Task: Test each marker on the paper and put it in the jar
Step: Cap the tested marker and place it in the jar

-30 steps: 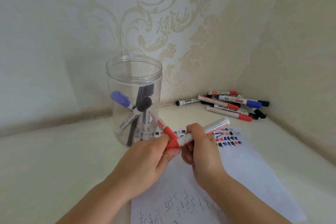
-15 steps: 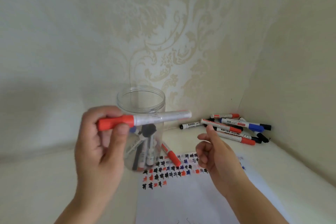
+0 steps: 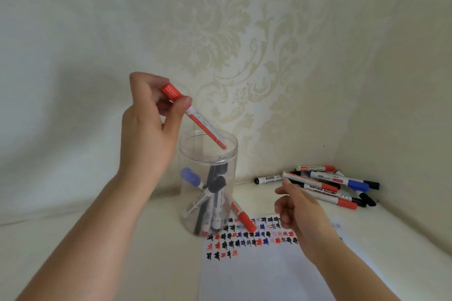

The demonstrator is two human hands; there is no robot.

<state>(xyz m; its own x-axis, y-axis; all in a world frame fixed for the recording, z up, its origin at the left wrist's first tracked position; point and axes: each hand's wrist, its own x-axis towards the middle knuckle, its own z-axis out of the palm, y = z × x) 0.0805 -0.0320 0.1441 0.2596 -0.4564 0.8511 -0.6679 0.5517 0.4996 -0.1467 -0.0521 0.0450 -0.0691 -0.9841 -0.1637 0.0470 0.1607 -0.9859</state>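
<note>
**Where Everything Sits**

The jar (image 3: 208, 186) stands at the centre of the table (image 3: 73, 239), close to the wall (image 3: 220, 32) behind it. My left hand (image 3: 149, 124) is up at its 11 o'clock, pinching a marker (image 3: 195, 117) whose lower end dips into the jar's mouth. Several markers (image 3: 208, 200) stand inside the jar; another (image 3: 243, 217) lies against its base at 4 o'clock, on the paper (image 3: 264, 273). The paper lies at the jar's 5 o'clock. My right hand (image 3: 298, 212) hovers over the paper's far edge. A heap of markers (image 3: 325, 186) lies at 3 o'clock, in the corner.
</note>
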